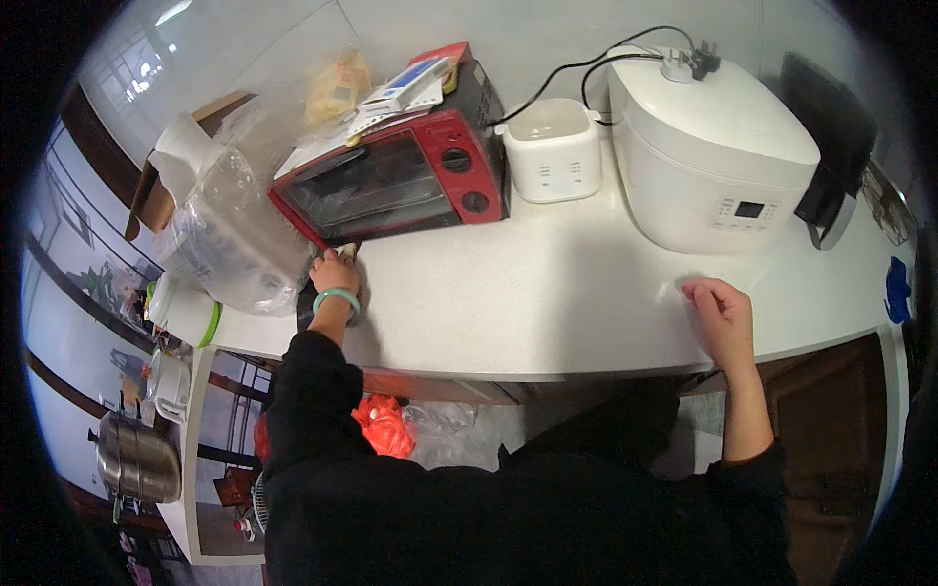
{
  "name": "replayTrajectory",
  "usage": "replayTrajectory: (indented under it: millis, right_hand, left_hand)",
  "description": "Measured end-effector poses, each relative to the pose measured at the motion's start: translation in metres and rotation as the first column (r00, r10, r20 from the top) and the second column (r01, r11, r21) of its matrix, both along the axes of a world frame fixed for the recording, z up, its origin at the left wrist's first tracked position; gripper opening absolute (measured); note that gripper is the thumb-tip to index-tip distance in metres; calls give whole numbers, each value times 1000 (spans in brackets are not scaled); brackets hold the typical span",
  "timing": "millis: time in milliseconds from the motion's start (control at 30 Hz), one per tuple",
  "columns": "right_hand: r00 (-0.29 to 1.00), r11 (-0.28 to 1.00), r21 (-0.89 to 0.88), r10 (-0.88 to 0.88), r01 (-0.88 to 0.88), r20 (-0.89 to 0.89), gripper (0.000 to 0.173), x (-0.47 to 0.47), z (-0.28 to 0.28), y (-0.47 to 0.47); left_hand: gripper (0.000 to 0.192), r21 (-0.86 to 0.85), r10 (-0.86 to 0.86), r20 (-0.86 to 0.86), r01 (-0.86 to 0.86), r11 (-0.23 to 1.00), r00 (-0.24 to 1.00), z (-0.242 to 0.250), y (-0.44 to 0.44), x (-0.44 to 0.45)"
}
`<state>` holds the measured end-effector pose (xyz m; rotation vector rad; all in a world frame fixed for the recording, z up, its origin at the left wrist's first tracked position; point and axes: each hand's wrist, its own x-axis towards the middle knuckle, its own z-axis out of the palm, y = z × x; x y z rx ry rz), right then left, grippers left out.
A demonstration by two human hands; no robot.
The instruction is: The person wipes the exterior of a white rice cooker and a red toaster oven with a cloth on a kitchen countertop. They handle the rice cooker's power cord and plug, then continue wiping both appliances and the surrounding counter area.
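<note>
My left hand [335, 273], with a pale green bangle at the wrist, is at the front left corner of a red Midea toaster oven [381, 183]. Its fingers are on a small light-coloured object [349, 252], which they partly cover; whether they grip it cannot be told. A black flat thing [306, 308] lies beneath that wrist. My right hand [722, 311] rests near the counter's front right, fingers curled, in front of a white rice cooker [711, 154]. Nothing shows in it. A small white lidded appliance [555, 161] stands between oven and cooker.
Papers and a box [407, 84] lie on the oven. A clear plastic bag [234, 234] and a white container with a green rim [183, 311] stand at left. Black cords run over the cooker's lid. A steel pot [139, 458] is at lower left, a blue item [897, 289] at far right.
</note>
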<state>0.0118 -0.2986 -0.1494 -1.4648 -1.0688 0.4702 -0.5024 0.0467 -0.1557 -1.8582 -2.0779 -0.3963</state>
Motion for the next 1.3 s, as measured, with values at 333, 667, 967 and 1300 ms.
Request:
replayTrajectory:
  millis: [333, 667, 967, 1300]
  right_hand:
    - [999, 999, -20, 27, -27, -36, 19, -3, 3, -2]
    - [998, 999, 11, 45, -45, -31, 19, -5, 3, -2]
    - [996, 999, 46, 24, -28, 86, 20, -3, 2, 3]
    - [987, 999, -40, 38, -32, 157, 20, -4, 5, 1]
  left_hand:
    - [41, -243, -1, 116, 30, 969, 993, 34, 3, 18]
    - [60, -302, -316, 310, 408, 862, 897, 18, -23, 78]
    - [84, -377, -543, 352, 647, 663, 762, 45, -112, 197]
    - [67, -330, -842, 406, 916, 227, 355, 48, -227, 264]
